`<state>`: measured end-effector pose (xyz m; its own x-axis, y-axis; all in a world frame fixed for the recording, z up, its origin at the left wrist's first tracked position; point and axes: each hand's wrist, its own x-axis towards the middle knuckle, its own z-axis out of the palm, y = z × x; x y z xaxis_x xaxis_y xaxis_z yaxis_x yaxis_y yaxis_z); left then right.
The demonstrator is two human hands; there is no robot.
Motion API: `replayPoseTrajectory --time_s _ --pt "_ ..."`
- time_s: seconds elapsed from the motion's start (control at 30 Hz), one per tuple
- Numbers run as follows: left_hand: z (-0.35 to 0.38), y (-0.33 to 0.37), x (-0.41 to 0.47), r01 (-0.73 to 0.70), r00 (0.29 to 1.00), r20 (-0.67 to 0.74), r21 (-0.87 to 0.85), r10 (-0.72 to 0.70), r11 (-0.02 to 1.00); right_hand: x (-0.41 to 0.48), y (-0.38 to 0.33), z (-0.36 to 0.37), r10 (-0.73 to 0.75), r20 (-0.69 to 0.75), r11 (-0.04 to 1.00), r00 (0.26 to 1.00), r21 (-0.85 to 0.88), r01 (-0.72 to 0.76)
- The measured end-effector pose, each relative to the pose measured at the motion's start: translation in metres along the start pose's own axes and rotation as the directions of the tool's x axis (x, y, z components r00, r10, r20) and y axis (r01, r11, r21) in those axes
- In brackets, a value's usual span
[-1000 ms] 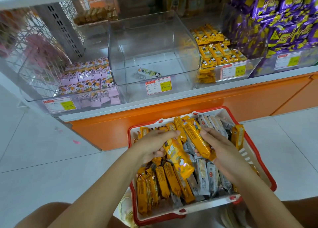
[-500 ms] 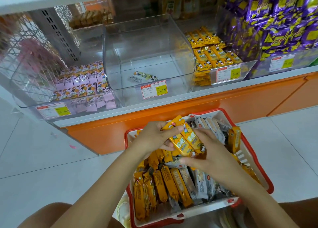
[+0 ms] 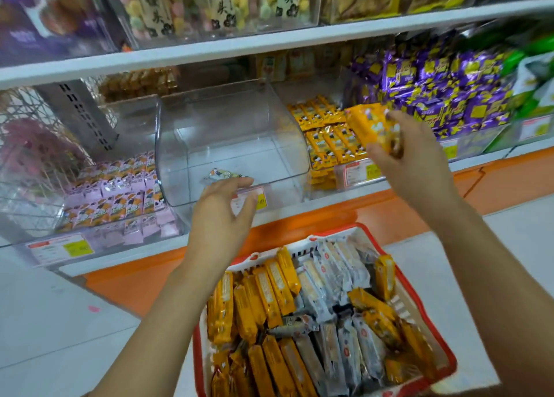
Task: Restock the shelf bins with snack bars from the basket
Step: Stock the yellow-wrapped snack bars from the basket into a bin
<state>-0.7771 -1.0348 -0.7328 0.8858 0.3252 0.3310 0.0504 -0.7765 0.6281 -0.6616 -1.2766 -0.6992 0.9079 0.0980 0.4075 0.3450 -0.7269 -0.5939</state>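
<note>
Hands | right hand (image 3: 419, 159) grips yellow snack bars (image 3: 370, 125) | left hand (image 3: 223, 213) fingers relaxed

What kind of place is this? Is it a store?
Most likely a shop's snack aisle. White shelves hold clear bins of wrapped snacks, price tags sit on the bin fronts, and a red basket is full of snack bars.

Left hand (image 3: 223, 213), right hand (image 3: 419, 159): two. Basket (image 3: 358, 226): one. Binned bar (image 3: 226, 174): one.
</note>
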Motion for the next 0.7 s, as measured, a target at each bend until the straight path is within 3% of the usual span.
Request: replayPoseTrajectory --time_s 0.13,0.3,0.5,0.6,0.7 --pt "0.011 -0.013 0.002 0.013 0.994 0.105 0.094 -0.023 0.996 0.078 0.019 0.011 0.001 0.093 0.93 0.996 -0.367 0.033" --pt "0.015 -0.014 0.004 0.005 0.992 0.124 0.111 -0.019 0.994 0.101 0.025 0.036 0.019 0.214 0.695 0.977 -0.705 0.141" --pt "0.016 -0.015 0.006 -0.005 0.989 0.148 0.144 -0.017 0.99 0.09 0.031 0.057 0.046 0.267 0.597 0.963 -0.78 0.188" --pt "0.017 -0.015 0.005 0.005 0.99 0.14 0.158 -0.027 0.987 0.089 0.038 0.059 0.119 0.302 0.714 0.946 -0.688 0.13" --pt "0.018 -0.014 0.005 0.003 0.99 0.141 0.169 -0.027 0.986 0.084 0.041 0.056 0.119 0.417 0.78 0.901 -0.601 0.175"
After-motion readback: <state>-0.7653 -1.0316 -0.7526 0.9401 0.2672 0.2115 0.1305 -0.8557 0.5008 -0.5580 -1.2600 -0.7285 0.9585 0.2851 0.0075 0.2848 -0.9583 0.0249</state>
